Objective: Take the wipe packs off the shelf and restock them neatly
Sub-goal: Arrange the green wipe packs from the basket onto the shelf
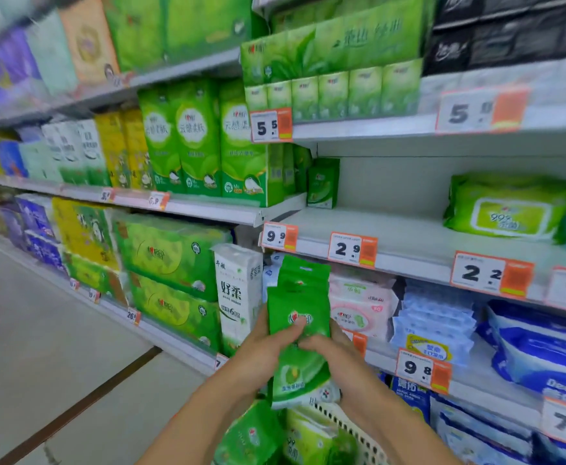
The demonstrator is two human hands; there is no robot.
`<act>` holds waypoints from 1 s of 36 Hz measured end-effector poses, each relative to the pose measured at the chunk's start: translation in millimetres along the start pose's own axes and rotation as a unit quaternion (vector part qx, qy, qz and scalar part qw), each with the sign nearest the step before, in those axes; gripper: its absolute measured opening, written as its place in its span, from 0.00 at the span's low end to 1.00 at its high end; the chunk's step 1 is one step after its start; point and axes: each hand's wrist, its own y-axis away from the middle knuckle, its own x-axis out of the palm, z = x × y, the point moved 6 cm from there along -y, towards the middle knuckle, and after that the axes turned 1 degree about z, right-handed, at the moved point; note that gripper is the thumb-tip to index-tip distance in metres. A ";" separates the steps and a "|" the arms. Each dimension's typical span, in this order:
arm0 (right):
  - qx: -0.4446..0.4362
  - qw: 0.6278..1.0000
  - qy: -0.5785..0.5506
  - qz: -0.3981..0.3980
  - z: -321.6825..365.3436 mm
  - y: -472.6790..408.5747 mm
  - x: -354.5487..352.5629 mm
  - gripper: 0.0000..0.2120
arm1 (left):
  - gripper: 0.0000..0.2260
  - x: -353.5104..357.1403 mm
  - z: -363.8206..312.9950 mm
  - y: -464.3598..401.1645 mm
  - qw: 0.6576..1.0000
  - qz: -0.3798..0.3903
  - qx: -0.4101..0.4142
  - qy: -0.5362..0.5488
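A person stood in a shop aisle with both hands raised in front of the shelves, holding a small stack of green wipe packs (300,317) upright between them. The left hand (268,344) had its grip closed around the stack's left edge, the thumb pressed on the front of the nearest pack; the right hand (337,347) grasped the stack from the right side, its fingers curled over the lower front. At least two packs showed, one rising behind the other. Below the hands, a white basket (352,427) held more green packs (251,434). The middle shelf (375,229) above the hands was mostly bare, with one small green box (323,182) standing at its left end and a large green wipe pack (506,209) lying at the right. Orange and white price tags (352,250) lined the shelf edge. Pink packs (359,307) and blue packs (436,317) filled the shelf below, and green tissue bundles (171,253) were stacked to the left.
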 end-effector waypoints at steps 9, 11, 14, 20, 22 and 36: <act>-0.060 0.998 0.008 0.017 149.8 -67.8 -35.6 0.21 | 0.25 24.0 -137.9 -97.1 0.979 -0.032 0.130 -0.153; -0.022 1.000 -0.009 -0.013 169.0 -107.5 -49.3 0.18 | 0.32 13.9 -149.6 -133.9 0.961 -0.076 0.147 -0.221; 0.000 0.997 0.010 -0.073 187.6 -174.0 -76.7 0.05 | 0.26 -7.6 -142.6 -185.1 0.912 -0.120 0.206 -0.335; -0.083 0.970 0.148 -0.172 185.1 -316.1 -133.7 0.37 | 0.25 4.4 -102.4 -259.5 0.725 -0.007 0.181 -0.664; -0.125 0.939 0.251 -0.201 181.9 -350.8 -144.8 0.43 | 0.28 7.8 -107.0 -266.7 0.676 -0.003 0.181 -0.714; -0.058 0.887 0.399 -0.224 146.5 -462.3 -118.6 0.47 | 0.41 2.5 -113.8 -307.8 0.657 0.088 0.134 -0.736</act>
